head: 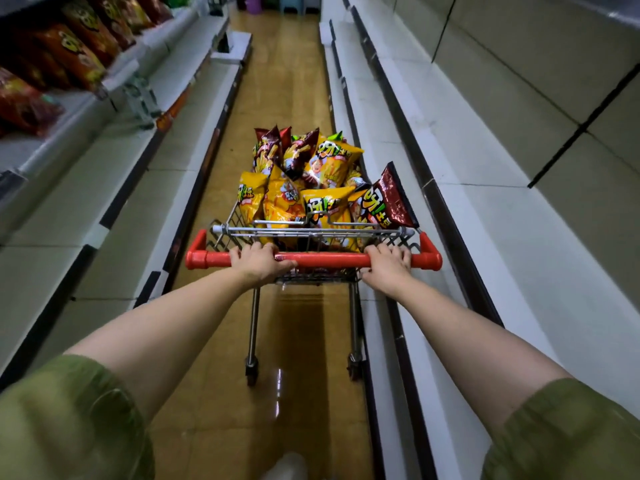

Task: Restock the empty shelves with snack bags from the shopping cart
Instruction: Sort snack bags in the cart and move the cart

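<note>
Near edge: 2 green sleeves (69,420), 2 bare forearms reaching forward. 2 hands on 1 red handle (329,260). Left hand (258,263): fingers curled over the bar, thumb lying along it, gripping left of centre. Right hand (386,268): fingers wrapped over the bar, gripping near its right end.

1 shopping cart (239,220), wire basket, 2 rear wheels visible, standing on a glossy brown floor (294,81) in the aisle. Snack bags (325,202) heaped above the cart rim, mostly yellow; exact count not readable. 1 dark red bag (396,199) leans at the near right corner.

White shelves (450,216) run along the right. Left shelves (114,188): upper tier carries red-orange bags (79,60).
</note>
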Motion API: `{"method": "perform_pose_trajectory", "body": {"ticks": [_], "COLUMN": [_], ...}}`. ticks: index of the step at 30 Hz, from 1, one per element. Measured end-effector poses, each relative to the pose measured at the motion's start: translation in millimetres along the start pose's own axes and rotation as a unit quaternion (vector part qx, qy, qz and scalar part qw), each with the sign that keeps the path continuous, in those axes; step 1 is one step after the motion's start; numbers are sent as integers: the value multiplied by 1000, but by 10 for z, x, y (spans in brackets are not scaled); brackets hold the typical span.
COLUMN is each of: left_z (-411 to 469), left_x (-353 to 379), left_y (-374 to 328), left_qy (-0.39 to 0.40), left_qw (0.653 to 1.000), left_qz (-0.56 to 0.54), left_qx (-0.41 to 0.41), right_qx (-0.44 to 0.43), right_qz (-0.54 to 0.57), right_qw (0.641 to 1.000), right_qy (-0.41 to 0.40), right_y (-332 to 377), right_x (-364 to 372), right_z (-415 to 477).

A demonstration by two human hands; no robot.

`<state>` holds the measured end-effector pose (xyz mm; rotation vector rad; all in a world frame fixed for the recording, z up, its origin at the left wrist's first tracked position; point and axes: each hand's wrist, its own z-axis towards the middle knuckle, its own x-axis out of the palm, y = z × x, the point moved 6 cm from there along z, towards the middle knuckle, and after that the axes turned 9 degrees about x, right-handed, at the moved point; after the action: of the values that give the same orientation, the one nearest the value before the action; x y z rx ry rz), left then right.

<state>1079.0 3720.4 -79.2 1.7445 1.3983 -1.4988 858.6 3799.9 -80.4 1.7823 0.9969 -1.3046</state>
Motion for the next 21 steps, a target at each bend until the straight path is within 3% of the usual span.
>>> {"method": "perform_pose_trajectory", "body": {"ticks": [4,10,21], "left_z": [78,429,1280], "left_x": [-350,-922,-810], "left_y": [-159,-583,-1196], "left_qy": [10,-41,-28], "left_qw": [995,981,976], "left_qz": [-80,-95,-128], "left_qx": [64,163,173], "right_qx": [-17,34,105], "right_qz": [74,221,251], "right_qw": [997,969,958], "right_qy": [29,-103,-95], "right_y": [76,31,-361], "right_x": [-306,-996,-926], "right_z": [-8,318,1310]}}
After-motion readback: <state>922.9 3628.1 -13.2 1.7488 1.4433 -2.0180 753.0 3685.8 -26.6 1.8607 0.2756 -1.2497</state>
